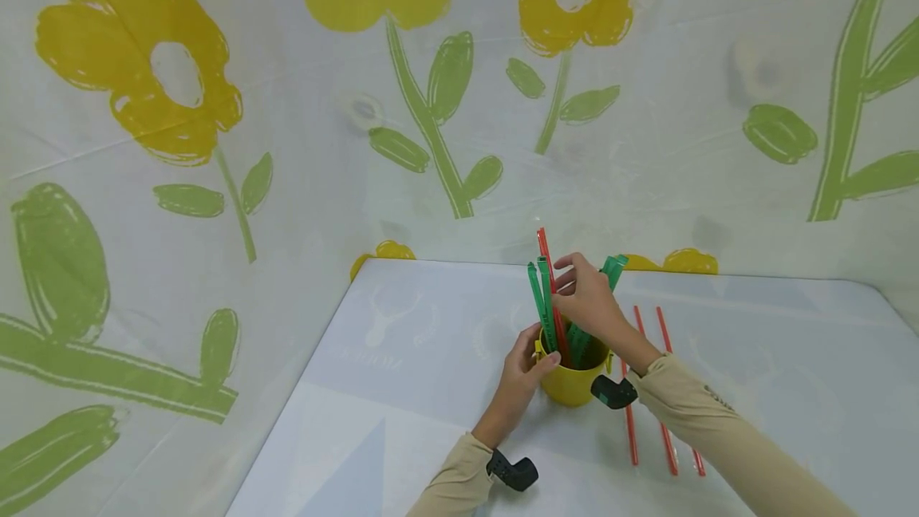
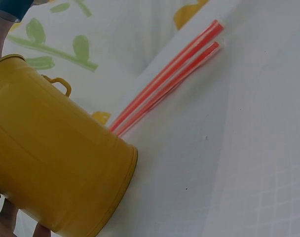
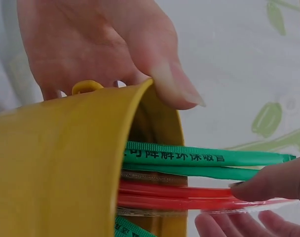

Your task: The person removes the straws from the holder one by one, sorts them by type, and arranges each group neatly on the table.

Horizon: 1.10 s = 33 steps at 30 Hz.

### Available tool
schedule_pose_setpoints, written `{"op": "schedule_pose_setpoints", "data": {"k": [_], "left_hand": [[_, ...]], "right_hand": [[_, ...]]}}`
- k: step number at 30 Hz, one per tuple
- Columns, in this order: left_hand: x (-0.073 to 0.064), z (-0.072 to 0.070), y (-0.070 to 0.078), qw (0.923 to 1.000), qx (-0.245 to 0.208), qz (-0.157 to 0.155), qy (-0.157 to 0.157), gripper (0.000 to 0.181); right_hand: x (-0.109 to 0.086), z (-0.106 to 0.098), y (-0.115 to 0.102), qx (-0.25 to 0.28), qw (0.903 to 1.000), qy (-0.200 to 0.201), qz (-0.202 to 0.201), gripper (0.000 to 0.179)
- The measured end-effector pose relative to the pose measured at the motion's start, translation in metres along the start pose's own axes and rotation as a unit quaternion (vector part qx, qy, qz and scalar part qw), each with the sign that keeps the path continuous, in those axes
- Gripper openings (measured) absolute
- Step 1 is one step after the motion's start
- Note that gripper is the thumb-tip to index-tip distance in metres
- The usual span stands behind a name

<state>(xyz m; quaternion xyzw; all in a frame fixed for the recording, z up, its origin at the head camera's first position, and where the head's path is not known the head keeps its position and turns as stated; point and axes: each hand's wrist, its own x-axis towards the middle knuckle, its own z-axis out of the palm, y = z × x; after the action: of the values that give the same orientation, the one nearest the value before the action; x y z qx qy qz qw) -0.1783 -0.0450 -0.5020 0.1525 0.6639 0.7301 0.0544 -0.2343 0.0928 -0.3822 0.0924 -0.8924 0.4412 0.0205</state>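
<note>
A yellow metal bucket (image 1: 569, 386) with small side handles stands on the white table, holding green-wrapped straws (image 3: 189, 157) with printed characters and red straws (image 3: 155, 195) in clear wrappers. My left hand (image 1: 518, 377) grips its left side, thumb over the rim. Above the opening, my right hand (image 1: 589, 303) pinches the red straws between thumb and fingers; their lower ends are inside the bucket, hidden by its wall. In the head view, some green straws (image 1: 542, 301) lean left of the red ones and others (image 1: 615, 268) lean right, partly behind my right hand.
To the right of the bucket, three red straws (image 1: 666, 389) lie lengthwise on the table (image 1: 431, 341), partly under my right forearm. Behind the table's back edge hangs a white cloth (image 1: 301, 182) printed with yellow flowers. Each wrist carries a black camera (image 1: 513, 471).
</note>
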Motion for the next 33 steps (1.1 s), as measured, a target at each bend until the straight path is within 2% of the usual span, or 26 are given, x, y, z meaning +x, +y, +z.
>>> {"op": "schedule_pose_setpoints", "data": {"k": [6,18,26,33], "left_hand": [[0.001,0.001,0.0,1.0,0.008,-0.003,0.002,0.048],[0.001,0.002,-0.002,0.9997,0.011,0.022,0.005,0.049],[0.001,0.001,-0.003,0.9994,0.0,0.033,-0.008,0.048],[0.001,0.001,-0.005,0.9993,-0.004,0.038,-0.006,0.047]], "right_hand": [[-0.003,0.0,0.001,-0.015,0.9997,0.018,-0.007,0.044],[-0.011,-0.006,-0.001,-0.017,0.9952,0.079,-0.054,0.036],[-0.016,-0.014,0.001,0.004,0.9861,0.129,-0.105,0.032],[-0.019,-0.025,0.001,0.009,0.9785,0.162,-0.127,0.032]]}}
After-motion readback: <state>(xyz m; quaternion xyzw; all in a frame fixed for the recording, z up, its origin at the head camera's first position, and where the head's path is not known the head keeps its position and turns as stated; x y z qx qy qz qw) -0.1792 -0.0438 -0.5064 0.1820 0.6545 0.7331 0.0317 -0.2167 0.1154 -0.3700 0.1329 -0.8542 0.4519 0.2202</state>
